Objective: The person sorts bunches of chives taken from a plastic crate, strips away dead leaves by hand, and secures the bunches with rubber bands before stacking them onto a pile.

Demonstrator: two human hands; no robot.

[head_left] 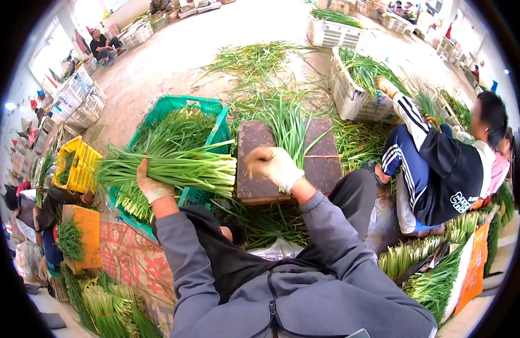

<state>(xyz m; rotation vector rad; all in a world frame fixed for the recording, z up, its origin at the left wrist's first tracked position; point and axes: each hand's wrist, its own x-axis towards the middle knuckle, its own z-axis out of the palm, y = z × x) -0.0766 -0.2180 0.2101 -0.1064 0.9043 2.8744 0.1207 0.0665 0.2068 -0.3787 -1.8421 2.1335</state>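
My left hand, in a pale glove with the fingertips showing, is closed round a thick bunch of chives. The bunch lies sideways, its pale cut ends pointing right and its leaves to the left over a green crate. My right hand, also gloved, is over a dark brown box; its fingers are bent and smeared by motion, so I cannot tell whether they hold anything. Beside that hand, loose chives lie across the box top, partly hidden by it.
Scattered leaves cover the floor ahead. A white crate of greens stands at the front right, near a seated person. At left is a yellow crate. Tied bundles lie lower left and lower right.
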